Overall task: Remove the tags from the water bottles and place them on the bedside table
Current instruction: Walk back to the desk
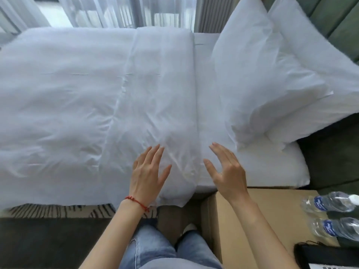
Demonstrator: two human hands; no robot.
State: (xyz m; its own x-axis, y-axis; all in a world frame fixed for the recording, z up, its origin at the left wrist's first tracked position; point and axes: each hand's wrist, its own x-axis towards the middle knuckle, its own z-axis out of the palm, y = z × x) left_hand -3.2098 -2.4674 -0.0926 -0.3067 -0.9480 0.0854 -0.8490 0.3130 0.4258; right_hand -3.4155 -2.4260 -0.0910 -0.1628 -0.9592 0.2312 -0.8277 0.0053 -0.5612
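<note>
Both hands empty over bed, bottles on desk.
Bed (pixel 77 94) white; desk (pixel 242 214) at right carried two water bottles (pixel 330 205) lying side by side. Left hand (pixel 147 171), right hand (pixel 227 171) hovered, fingers spread, holding nothing.

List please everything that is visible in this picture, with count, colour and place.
bottles: two, clear with blue labels, lying on the table at right
table: one, tan, beside the bed at lower right
black thing: one, on the table's near corner, kind unclear
pillows: two, white, at the bed's head, right
duvet: one, white, over the bed
curtains: white, sheer, behind the bed
left hand: open, above the duvet, red string on wrist
right hand: open, above the sheet
</note>
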